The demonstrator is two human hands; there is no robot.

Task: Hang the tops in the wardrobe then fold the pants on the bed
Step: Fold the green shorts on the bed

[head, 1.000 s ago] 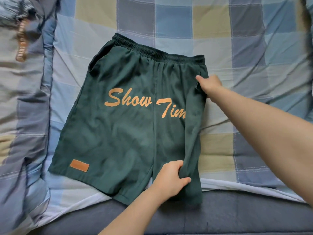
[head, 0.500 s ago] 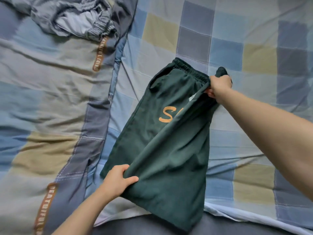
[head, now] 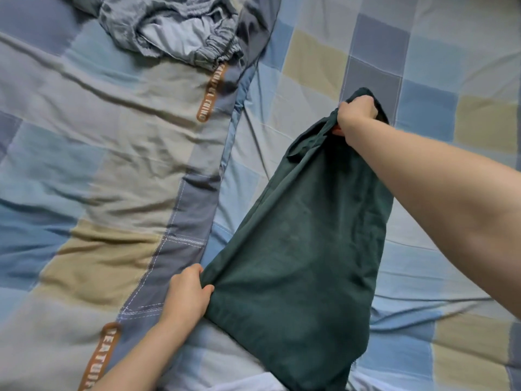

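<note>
One pair of dark green shorts [head: 304, 249] was seen, folded lengthwise into a long strip, on the checked bed sheet [head: 423, 66] right of centre. It ran from the far end near the middle right down to the near edge of the view. No print was visible on the upper face.

Two hands were counted. The right hand [head: 356, 114] was closed round the bunched far end of the shorts, at what looked like the waistband; fingers were curled into the cloth, with a corner of fabric poking out past the knuckles. That end appeared slightly raised; whether it touched the sheet could not be told. The left hand [head: 189, 294] was placed at the near left edge of the shorts, thumb on top and fingers curled under, pinching the edge of the cloth.

One quilt [head: 98, 165] in blue, grey and tan blocks was spread over the left half, its edge lying just beside the shorts. Two orange lettered labels were counted on it, one far [head: 207, 100], one near [head: 98, 359]. One crumpled grey garment [head: 174, 32] with an elastic band was lying on the quilt at the far left, well apart from the shorts.

No containers were seen.
</note>
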